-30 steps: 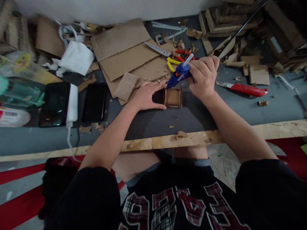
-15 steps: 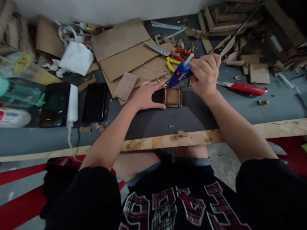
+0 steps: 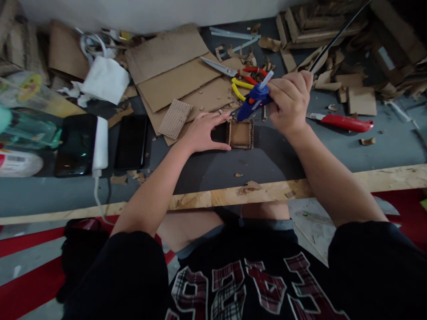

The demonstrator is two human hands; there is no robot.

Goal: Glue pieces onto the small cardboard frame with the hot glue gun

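A small square cardboard frame (image 3: 240,134) lies flat on the grey table. My left hand (image 3: 203,132) rests flat against its left side, fingers spread, thumb along the lower edge. My right hand (image 3: 288,104) grips a blue glue gun (image 3: 252,102) with a white glue stick poking out of its back. The nozzle points down-left, just above the frame's upper edge. A black cord runs from the gun up to the right.
Cardboard sheets (image 3: 180,75) lie behind the frame, with scissors (image 3: 233,72) with red and yellow handles on them. A red-handled knife (image 3: 343,122) lies to the right. Two dark phones (image 3: 131,141) and a white charger (image 3: 100,142) sit at left. Cardboard scraps pile at back right.
My right hand has shifted the glue gun slightly right and up along the frame's upper edge. My left hand and the frame have stayed in place.
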